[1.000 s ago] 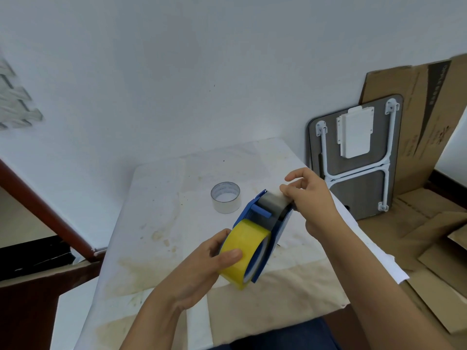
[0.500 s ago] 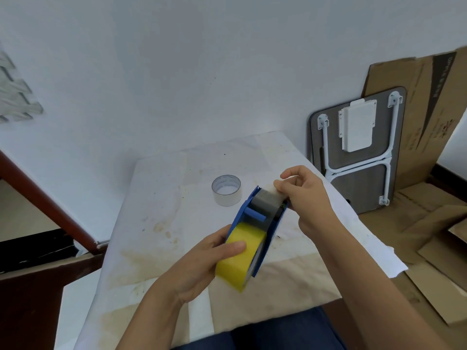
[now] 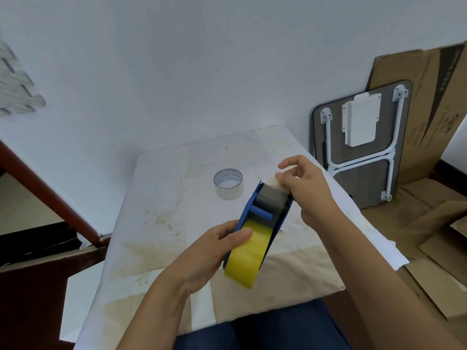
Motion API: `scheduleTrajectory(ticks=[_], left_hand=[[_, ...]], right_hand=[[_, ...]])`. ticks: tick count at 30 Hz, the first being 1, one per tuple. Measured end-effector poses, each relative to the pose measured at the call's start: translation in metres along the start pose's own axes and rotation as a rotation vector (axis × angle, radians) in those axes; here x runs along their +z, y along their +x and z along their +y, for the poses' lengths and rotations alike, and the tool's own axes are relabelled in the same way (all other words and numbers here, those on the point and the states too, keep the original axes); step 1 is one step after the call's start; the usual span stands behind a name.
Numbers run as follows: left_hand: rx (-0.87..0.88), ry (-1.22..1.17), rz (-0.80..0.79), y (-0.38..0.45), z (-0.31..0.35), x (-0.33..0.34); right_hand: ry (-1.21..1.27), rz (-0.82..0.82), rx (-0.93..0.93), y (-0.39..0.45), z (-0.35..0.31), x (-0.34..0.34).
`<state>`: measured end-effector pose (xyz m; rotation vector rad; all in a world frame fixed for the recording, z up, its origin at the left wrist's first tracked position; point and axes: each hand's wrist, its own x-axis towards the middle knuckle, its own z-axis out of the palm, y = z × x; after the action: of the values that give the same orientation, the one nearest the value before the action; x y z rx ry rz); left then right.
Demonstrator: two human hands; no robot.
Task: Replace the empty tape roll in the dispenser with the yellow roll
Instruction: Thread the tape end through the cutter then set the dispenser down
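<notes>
You held the blue dispenser (image 3: 265, 218) in the air above the worktop (image 3: 161, 198), tilted so its cutter end pointed away from you and up. The yellow roll (image 3: 246, 258) sat seated between the dispenser's two side plates at the end nearer you, its yellow band facing the camera below the blue cross-bar and the grey roller.

Your left hand (image 3: 202, 256) had its grip clamped on the dispenser's near end, with the thumb pressed across the left side plate just touching the yellow roll's edge and the fingers wrapped behind, out of sight. Your right hand (image 3: 305, 185) was at the dispenser's far end; its thumb and forefinger were pinched together on a pale strip of tape at the cutter, while the other fingers curled loosely beside it.

The empty tape roll (image 3: 228, 183) stood on the worktop beyond the dispenser and a little to its left, well apart from it, lying flat with its open core facing up. The worktop's covering was pale and stained.

To the right of the dispenser, past the worktop's edge, a folded table (image 3: 361, 145) leaned against the wall with its white legs facing out, and flattened cardboard (image 3: 429, 122) leaned behind it and lay on the floor.
</notes>
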<state>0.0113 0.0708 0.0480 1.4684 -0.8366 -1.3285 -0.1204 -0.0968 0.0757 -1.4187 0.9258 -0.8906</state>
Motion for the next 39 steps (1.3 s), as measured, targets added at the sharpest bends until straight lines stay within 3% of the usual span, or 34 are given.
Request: scheduleTrajectory(ticks=[8,16,25,33,36,39], left_hand=[[-0.034,-0.138,0.101,0.003,0.001,0.000],[-0.024,-0.382,0.086,0.004,0.003,0.000],[-0.042,-0.538,0.112,0.004,0.006,0.003],[0.008,-0.583,0.178,0.005,0.021,-0.009],[-0.023,-0.570,0.185,0.005,0.019,-0.013],[-0.053,-0.590,0.178,0.006,0.014,-0.014]], right_hand=[[0.395,-0.134,0.309,-0.001,0.004,0.000],[0.455,-0.256,0.403,-0.007,0.016,0.017],[0.526,-0.186,0.452,-0.016,0.017,0.027],[0.347,-0.319,0.283,-0.022,0.025,0.025],[0.154,-0.232,0.203,-0.017,0.018,0.023],[0.131,-0.133,0.075,-0.009,0.013,0.019]])
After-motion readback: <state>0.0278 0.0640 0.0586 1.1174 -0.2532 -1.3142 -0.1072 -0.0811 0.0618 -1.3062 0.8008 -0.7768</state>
